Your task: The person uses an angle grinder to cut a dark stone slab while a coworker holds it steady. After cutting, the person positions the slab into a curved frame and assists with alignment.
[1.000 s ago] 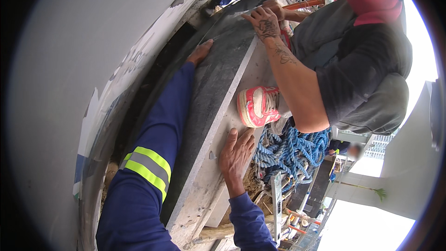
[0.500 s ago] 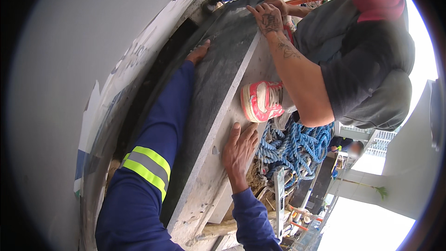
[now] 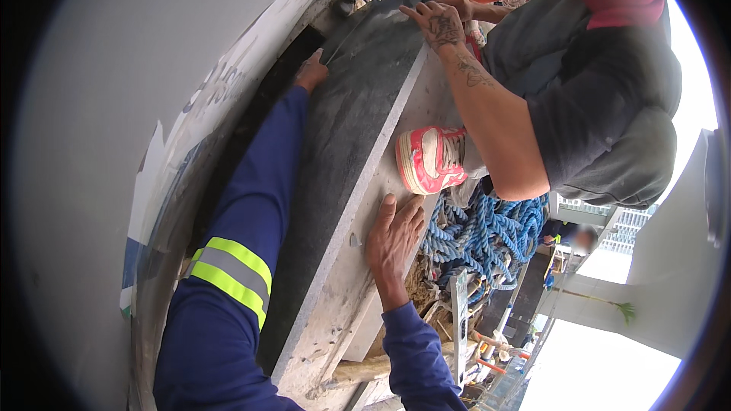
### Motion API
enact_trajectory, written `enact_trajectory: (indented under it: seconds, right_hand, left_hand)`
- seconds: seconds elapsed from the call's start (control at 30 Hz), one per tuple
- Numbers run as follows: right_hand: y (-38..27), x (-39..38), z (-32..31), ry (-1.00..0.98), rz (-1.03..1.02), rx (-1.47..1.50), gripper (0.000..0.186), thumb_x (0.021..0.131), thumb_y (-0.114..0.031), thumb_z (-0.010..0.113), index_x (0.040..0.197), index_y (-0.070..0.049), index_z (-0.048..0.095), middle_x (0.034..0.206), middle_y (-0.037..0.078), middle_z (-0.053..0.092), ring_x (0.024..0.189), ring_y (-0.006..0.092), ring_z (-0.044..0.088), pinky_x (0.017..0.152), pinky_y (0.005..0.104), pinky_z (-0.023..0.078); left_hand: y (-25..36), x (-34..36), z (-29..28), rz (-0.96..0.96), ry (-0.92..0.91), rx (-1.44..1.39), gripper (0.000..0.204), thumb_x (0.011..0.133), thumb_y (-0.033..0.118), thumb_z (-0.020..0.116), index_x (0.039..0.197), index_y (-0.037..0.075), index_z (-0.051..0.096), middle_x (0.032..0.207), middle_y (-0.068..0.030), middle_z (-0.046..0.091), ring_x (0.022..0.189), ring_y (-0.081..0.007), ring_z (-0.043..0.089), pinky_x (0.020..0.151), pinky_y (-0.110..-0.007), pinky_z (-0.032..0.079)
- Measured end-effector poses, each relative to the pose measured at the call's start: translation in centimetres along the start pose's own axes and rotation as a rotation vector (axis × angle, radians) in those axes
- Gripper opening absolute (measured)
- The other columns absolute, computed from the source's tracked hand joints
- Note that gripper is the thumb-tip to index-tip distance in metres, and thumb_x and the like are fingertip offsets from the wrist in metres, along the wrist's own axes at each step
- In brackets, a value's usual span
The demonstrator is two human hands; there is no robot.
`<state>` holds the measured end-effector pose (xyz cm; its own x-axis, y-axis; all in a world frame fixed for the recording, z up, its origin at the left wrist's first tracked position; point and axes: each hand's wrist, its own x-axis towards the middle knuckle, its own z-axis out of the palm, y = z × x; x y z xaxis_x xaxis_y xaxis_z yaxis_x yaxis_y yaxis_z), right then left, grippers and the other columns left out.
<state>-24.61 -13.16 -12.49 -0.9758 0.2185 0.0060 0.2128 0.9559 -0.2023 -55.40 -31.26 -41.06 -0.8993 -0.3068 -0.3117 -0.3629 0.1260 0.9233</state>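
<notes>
A long dark grey stone slab [image 3: 346, 118] with a pale cut edge lies on a concrete ledge [image 3: 335, 308]. My left hand [image 3: 311, 71] is at the slab's wall-side edge, one finger stretched out along it; the other fingers are partly hidden. Flat on the ledge, fingers spread, my right hand [image 3: 394, 240] rests beside the slab. It is just below a co-worker's red and white shoe [image 3: 430, 160]. The co-worker crouches on the right with a tattooed hand [image 3: 440, 24] on the slab's near edge and the other hand [image 3: 454, 2] close by.
A pale wall [image 3: 99, 144] runs along the left, with a dark gap [image 3: 228, 133] between it and the slab. Blue rope [image 3: 487, 236] is heaped right of the ledge, near a metal level-like bar [image 3: 459, 320]. Another person [image 3: 582, 240] is farther off.
My left hand has shifted left and slightly farther away, from the slab's top to its wall-side edge. My right hand and the co-worker's hands stay nearly in place.
</notes>
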Motion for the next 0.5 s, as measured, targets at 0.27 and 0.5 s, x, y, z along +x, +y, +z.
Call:
enact_trajectory:
  seconds: [0.27, 0.5]
  right_hand:
    - [0.1, 0.1, -0.1, 0.015, 0.005, -0.008, 0.095, 0.102, -0.064, 0.033, 0.153, 0.014, 0.018, 0.141, 0.035, 0.040, 0.132, 0.0497, 0.038, 0.109, 0.0590, 0.030]
    - [-0.8, -0.1, -0.4, 0.018, -0.059, 0.022, 0.093, 0.102, -0.063, 0.033, 0.152, 0.014, 0.019, 0.132, 0.033, 0.044, 0.126, 0.0481, 0.042, 0.104, 0.0581, 0.032]
  left_hand:
    - [1.7, -2.5, 2.7, -0.117, -0.388, -0.189, 0.072, 0.106, 0.056, 0.030, 0.157, 0.006, 0.033, 0.164, -0.0149, 0.030, 0.154, -0.0297, 0.024, 0.125, -0.040, 0.017]
    - [0.1, -2.0, 1.7, -0.143, -0.406, -0.240, 0.079, 0.105, 0.062, 0.023, 0.160, 0.006, 0.024, 0.168, -0.0128, 0.021, 0.156, -0.0303, 0.014, 0.126, -0.043, 0.009]
